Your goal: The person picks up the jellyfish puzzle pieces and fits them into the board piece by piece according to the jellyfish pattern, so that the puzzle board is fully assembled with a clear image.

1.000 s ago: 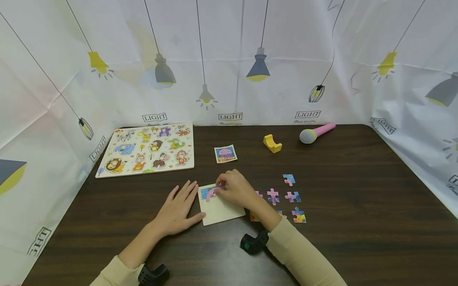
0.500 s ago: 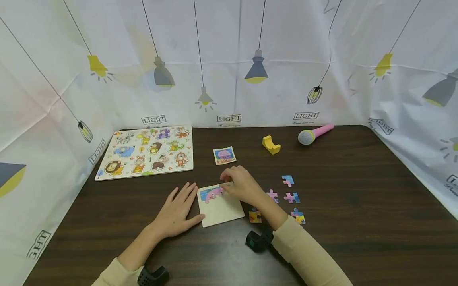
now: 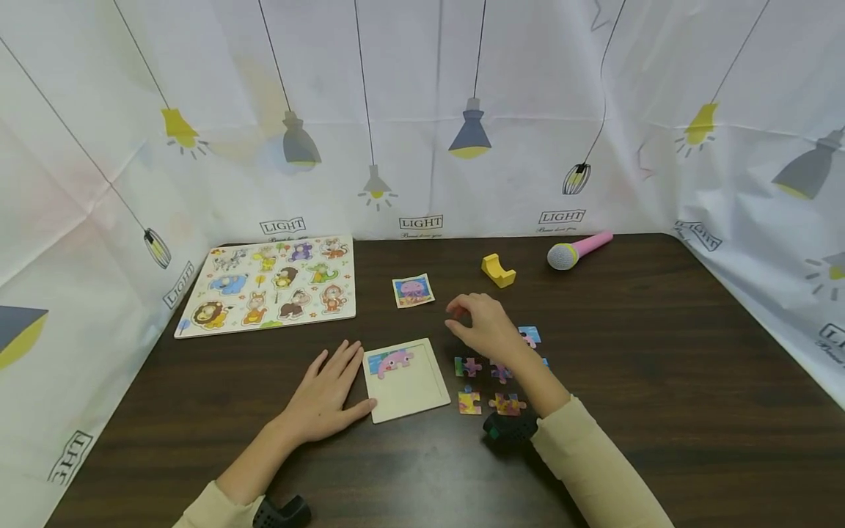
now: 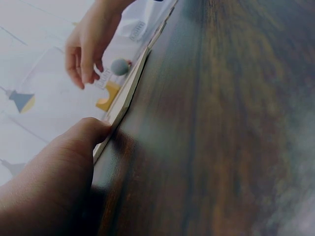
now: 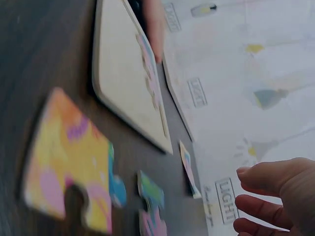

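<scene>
A pale square puzzle board [image 3: 416, 392] lies in the middle of the table, with joined pink-and-blue puzzle pieces [image 3: 394, 361] in its upper left corner. My left hand [image 3: 322, 402] rests flat on the table at the board's left side, fingers spread; its thumb [image 4: 91, 132] touches the board's edge. Over the table to the right of the board, my right hand [image 3: 487, 328] hovers with loosely bent fingers and holds nothing. Below and around it lie several loose jigsaw pieces, among them a yellow one [image 5: 69, 162]; the right hand and forearm hide some of them.
A small octopus picture card [image 3: 414, 291] lies beyond the board. Farther back are a yellow curved block [image 3: 498, 270] and a pink toy microphone [image 3: 579, 251]. An animal puzzle board [image 3: 271, 287] sits at the back left. A printed white cloth [image 3: 422, 88] borders the table.
My right hand has let go of a puzzle piece at the board's top row and moved right, above the loose pieces. The left hand has stayed in place. The head view has tilted slightly.
</scene>
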`<state>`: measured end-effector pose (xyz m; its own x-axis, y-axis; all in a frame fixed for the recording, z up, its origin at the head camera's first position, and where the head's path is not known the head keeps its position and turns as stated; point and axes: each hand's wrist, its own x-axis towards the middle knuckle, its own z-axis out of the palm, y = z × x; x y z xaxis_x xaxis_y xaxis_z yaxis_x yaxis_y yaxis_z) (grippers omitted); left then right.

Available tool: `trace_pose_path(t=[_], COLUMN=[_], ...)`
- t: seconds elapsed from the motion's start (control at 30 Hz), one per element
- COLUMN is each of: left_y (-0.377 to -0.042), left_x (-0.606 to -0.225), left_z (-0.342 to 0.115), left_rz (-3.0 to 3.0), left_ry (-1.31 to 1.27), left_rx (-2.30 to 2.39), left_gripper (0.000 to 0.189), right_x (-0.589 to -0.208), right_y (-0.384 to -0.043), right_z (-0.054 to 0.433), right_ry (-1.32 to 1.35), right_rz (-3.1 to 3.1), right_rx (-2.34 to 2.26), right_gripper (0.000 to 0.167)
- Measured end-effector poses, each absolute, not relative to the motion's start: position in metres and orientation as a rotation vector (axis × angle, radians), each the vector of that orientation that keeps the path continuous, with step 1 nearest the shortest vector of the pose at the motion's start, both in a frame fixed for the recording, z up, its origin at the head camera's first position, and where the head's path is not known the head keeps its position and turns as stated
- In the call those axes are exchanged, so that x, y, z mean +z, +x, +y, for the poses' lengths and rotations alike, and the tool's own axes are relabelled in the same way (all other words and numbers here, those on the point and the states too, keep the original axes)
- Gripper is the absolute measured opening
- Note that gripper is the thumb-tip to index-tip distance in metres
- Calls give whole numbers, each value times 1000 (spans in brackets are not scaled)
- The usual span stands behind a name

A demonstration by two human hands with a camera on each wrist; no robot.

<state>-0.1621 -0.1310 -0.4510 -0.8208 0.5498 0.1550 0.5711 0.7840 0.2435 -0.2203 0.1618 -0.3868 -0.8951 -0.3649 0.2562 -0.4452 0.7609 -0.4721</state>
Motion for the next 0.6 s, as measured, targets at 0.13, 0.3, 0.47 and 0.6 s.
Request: trace_pose_path(t=[0.13, 0.3, 0.47, 0.6], left_y=[-161, -161, -160, -161], left_x=[-452, -451, -452, -451], left_z=[-130, -130, -130, -130], left_rz=[-2894, -2886, -2882, -2876], left_ry=[-909, -908, -903, -905], left_rx=[-434, -436, -437, -438], left_gripper=[86, 85, 85, 86], right_x=[-387, -384, -384, -384], right_y=[-221, -221, -221, -220], right_z=[183, 209, 233, 248], right_ry=[584, 501, 425, 377], right_rz=[-2802, -2816, -2817, -2814], right_rx=[776, 779, 773, 768], right_gripper=[19, 23, 26, 27])
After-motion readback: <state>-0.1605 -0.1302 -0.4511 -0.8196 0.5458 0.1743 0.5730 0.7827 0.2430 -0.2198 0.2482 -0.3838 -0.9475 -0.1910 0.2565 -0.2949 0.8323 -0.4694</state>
